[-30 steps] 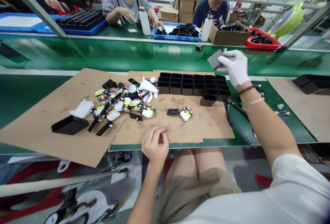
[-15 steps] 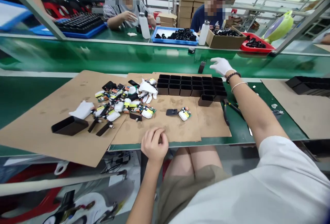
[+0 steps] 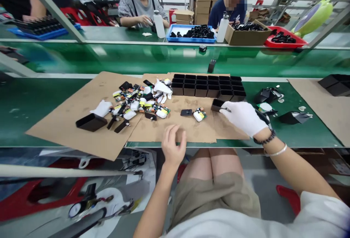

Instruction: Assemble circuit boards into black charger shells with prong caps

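My right hand (image 3: 244, 117), in a white glove, pinches the edge of a black plastic case (image 3: 217, 104) with an open top. That case is at the near side of rows of similar black cases (image 3: 201, 90). My bare left hand (image 3: 174, 145) hovers at the table's front edge, fingers loosely curled and apart, with nothing in it. Between the hands, a small circuit board (image 3: 199, 114) with a white block lies beside a flat black plate (image 3: 186, 112) on the cardboard. Left of them is a pile of circuit boards (image 3: 142, 101) with white and yellow parts.
Another black case (image 3: 91, 122) lies on its side at the left. A black plug-like unit (image 3: 211, 65) stands on the green conveyor belt (image 3: 153, 61). Dark cases and scraps (image 3: 292, 117) lie at the right. Two co-workers sit across, behind a blue tray (image 3: 191, 39).
My right hand has come back from beside the conveyor belt and now grips the near black case. My left hand's fingers have spread a little. The camera view has shifted.
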Demonstrator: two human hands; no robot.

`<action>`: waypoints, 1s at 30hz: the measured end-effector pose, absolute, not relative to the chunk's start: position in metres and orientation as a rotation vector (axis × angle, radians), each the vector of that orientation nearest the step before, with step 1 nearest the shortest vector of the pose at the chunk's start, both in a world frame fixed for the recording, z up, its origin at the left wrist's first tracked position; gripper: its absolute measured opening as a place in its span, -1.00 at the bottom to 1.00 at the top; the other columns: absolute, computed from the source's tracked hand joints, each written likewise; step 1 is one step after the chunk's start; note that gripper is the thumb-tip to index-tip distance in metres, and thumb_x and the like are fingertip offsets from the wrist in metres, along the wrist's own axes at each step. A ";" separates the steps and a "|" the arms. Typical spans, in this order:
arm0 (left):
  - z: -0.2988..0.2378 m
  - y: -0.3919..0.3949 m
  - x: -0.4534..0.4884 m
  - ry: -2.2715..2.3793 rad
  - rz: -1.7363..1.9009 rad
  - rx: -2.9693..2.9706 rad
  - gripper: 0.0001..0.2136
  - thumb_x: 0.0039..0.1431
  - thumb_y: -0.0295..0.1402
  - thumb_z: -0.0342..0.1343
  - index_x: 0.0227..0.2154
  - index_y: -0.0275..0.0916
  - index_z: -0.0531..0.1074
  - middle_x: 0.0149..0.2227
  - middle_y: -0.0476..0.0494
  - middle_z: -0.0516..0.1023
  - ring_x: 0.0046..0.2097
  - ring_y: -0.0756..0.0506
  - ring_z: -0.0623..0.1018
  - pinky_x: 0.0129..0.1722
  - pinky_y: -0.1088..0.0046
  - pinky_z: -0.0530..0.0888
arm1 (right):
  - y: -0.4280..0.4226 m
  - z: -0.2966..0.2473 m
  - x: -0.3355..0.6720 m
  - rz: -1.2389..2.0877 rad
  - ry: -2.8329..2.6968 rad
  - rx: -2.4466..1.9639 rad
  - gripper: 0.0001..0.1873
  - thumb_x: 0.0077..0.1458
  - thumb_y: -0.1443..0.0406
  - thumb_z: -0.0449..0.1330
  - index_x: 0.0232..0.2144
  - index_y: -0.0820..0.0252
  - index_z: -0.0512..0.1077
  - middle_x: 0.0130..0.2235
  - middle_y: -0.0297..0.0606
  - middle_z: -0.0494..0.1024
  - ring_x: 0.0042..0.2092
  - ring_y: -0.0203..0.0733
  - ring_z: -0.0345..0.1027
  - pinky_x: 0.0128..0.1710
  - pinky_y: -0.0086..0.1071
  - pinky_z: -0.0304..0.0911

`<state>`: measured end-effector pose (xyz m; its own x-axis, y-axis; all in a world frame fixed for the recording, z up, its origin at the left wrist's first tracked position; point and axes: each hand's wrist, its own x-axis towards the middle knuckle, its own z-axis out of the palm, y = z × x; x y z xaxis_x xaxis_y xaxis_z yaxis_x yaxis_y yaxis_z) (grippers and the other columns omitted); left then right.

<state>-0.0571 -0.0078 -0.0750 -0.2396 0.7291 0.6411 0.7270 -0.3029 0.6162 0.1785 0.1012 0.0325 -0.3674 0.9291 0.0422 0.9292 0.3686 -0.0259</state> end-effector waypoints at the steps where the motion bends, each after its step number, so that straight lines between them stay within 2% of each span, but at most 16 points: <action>1: -0.069 -0.012 -0.054 1.715 1.607 1.902 -0.62 0.27 -0.34 0.15 0.13 -0.22 0.39 0.07 -0.34 0.54 0.14 -0.22 0.50 0.18 0.17 0.40 | 0.092 0.031 0.174 0.018 -2.617 -1.576 -0.72 0.28 0.24 0.11 -0.12 0.14 0.60 -0.24 -0.09 0.68 -0.24 0.00 0.56 -0.28 -0.28 0.31; 3: -0.054 -0.018 -0.048 1.422 1.439 1.827 -0.34 0.20 -0.24 0.27 0.31 -0.15 0.18 0.30 -0.37 0.34 0.35 -0.29 0.31 0.33 0.06 0.26 | 0.075 0.030 0.167 0.140 -2.737 -1.148 -0.77 0.29 0.26 0.14 -0.14 0.06 0.60 -0.26 -0.19 0.68 -0.25 -0.10 0.55 -0.30 -0.35 0.30; 5: -0.040 -0.022 -0.047 1.125 1.199 1.656 -0.13 0.02 -0.17 0.41 0.35 -0.08 0.12 0.38 -0.34 0.22 0.38 -0.35 0.26 0.33 0.04 0.30 | 0.064 0.030 0.161 0.408 -2.789 -0.768 -0.77 0.31 0.26 0.13 -0.18 0.04 0.61 -0.25 -0.22 0.67 -0.24 -0.17 0.54 -0.27 -0.38 0.32; 7: -0.032 -0.026 -0.050 0.896 1.041 1.376 -0.06 -0.14 -0.15 0.49 0.32 -0.07 0.17 0.34 -0.35 0.27 0.23 -0.35 0.43 0.13 0.12 0.49 | 0.061 0.031 0.155 0.797 -2.749 -0.553 -0.75 0.34 0.22 0.12 -0.16 0.08 0.61 -0.19 -0.22 0.67 -0.19 -0.20 0.55 -0.19 -0.38 0.38; 9: -0.033 -0.030 -0.053 0.810 1.045 1.078 -0.16 -0.15 -0.15 0.50 0.22 -0.13 0.28 0.14 -0.30 0.45 -0.01 -0.21 0.56 -0.09 0.28 0.56 | 0.066 0.032 0.148 1.092 -2.607 -0.557 -0.72 0.32 0.19 0.13 -0.07 0.12 0.59 -0.10 -0.21 0.67 -0.12 -0.17 0.56 -0.09 -0.35 0.42; 10: -0.035 -0.032 -0.054 0.819 1.091 0.958 -0.25 -0.13 -0.17 0.50 0.14 -0.16 0.33 0.01 -0.23 0.50 -0.11 -0.13 0.56 -0.15 0.34 0.54 | 0.072 0.032 0.144 1.117 -2.520 -0.666 -0.69 0.30 0.17 0.15 -0.03 0.14 0.57 -0.07 -0.20 0.66 -0.09 -0.14 0.56 -0.06 -0.32 0.43; 12: -0.042 -0.039 -0.053 0.883 1.180 0.812 -0.42 -0.08 -0.21 0.48 -0.01 -0.21 0.39 -0.18 -0.10 0.51 -0.20 -0.03 0.51 -0.17 0.42 0.49 | 0.086 0.030 0.135 0.895 -2.401 -1.010 -0.59 0.25 0.15 0.18 0.09 0.15 0.50 0.02 -0.14 0.63 -0.01 -0.02 0.53 -0.01 -0.21 0.43; 14: -0.048 -0.047 -0.049 0.951 1.211 0.771 -0.49 -0.07 -0.24 0.48 -0.09 -0.21 0.39 -0.23 -0.06 0.48 -0.20 -0.01 0.49 -0.18 0.47 0.45 | 0.103 0.025 0.124 0.580 -2.462 -1.232 -0.43 0.17 0.18 0.25 0.21 0.14 0.39 0.13 -0.08 0.54 0.11 0.09 0.45 0.04 -0.13 0.39; 16: -0.051 -0.054 -0.045 0.990 1.210 0.775 -0.49 -0.05 -0.24 0.47 -0.08 -0.20 0.38 -0.23 -0.05 0.48 -0.19 -0.01 0.48 -0.18 0.48 0.42 | 0.117 0.020 0.115 0.432 -2.705 -1.226 -0.30 0.09 0.23 0.31 0.28 0.10 0.31 0.20 -0.07 0.48 0.18 0.13 0.38 0.07 -0.14 0.34; 18: -0.052 -0.059 -0.041 0.991 1.202 0.787 -0.46 -0.03 -0.24 0.46 -0.02 -0.18 0.35 -0.21 -0.05 0.48 -0.16 -0.01 0.47 -0.14 0.46 0.40 | 0.124 0.018 0.109 0.366 -2.876 -1.202 -0.34 0.11 0.24 0.27 0.26 0.08 0.32 0.13 -0.08 0.53 0.11 0.09 0.43 0.02 -0.21 0.33; 20: -0.051 -0.062 -0.040 0.977 1.200 0.799 -0.40 -0.02 -0.24 0.45 0.05 -0.15 0.31 -0.18 -0.05 0.48 -0.14 -0.02 0.47 -0.09 0.44 0.39 | 0.122 0.020 0.107 0.224 -2.877 -1.351 -0.42 0.18 0.15 0.21 0.23 0.14 0.34 -0.02 -0.04 0.61 -0.04 0.09 0.51 -0.11 -0.22 0.34; 23: -0.047 -0.062 -0.043 0.969 1.209 0.827 -0.32 0.04 -0.23 0.41 0.18 -0.09 0.21 -0.13 -0.06 0.45 -0.10 -0.03 0.46 -0.05 0.42 0.39 | 0.109 0.026 0.109 0.022 -2.803 -1.538 -0.32 0.18 -0.02 0.20 0.23 0.17 0.30 -0.10 -0.01 0.62 -0.16 0.18 0.53 -0.26 -0.19 0.32; 26: -0.042 -0.059 -0.047 0.945 1.195 0.867 -0.24 0.10 -0.19 0.37 0.27 -0.03 0.07 -0.08 -0.09 0.43 -0.04 -0.06 0.46 0.00 0.39 0.40 | 0.099 0.030 0.113 0.055 -2.812 -1.451 -0.44 0.19 0.07 0.21 0.20 0.05 0.33 -0.04 -0.10 0.61 -0.11 0.10 0.52 -0.26 -0.25 0.30; 28: -0.039 -0.056 -0.048 0.936 1.175 0.899 -0.22 0.09 -0.15 0.36 0.28 -0.03 0.05 -0.02 -0.14 0.41 0.03 -0.10 0.45 0.07 0.33 0.39 | 0.101 0.029 0.112 0.136 -2.853 -1.402 -0.58 0.18 0.15 0.21 0.09 0.02 0.43 -0.04 -0.14 0.60 -0.07 0.06 0.50 -0.25 -0.29 0.29; 30: -0.037 -0.055 -0.047 0.940 1.162 0.927 -0.22 0.07 -0.13 0.36 0.27 -0.05 0.07 0.06 -0.19 0.38 0.10 -0.15 0.42 0.16 0.27 0.36 | 0.109 0.027 0.109 0.179 -2.896 -1.424 -0.70 0.17 0.14 0.20 -0.06 0.05 0.52 -0.07 -0.13 0.59 -0.08 0.06 0.50 -0.26 -0.29 0.29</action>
<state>-0.0468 -0.0545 -0.0369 0.1430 0.9834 -0.1118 -0.3151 0.1523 0.9368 0.1090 0.1090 0.0266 -0.6086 0.7828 -0.1299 0.7928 0.6066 -0.0590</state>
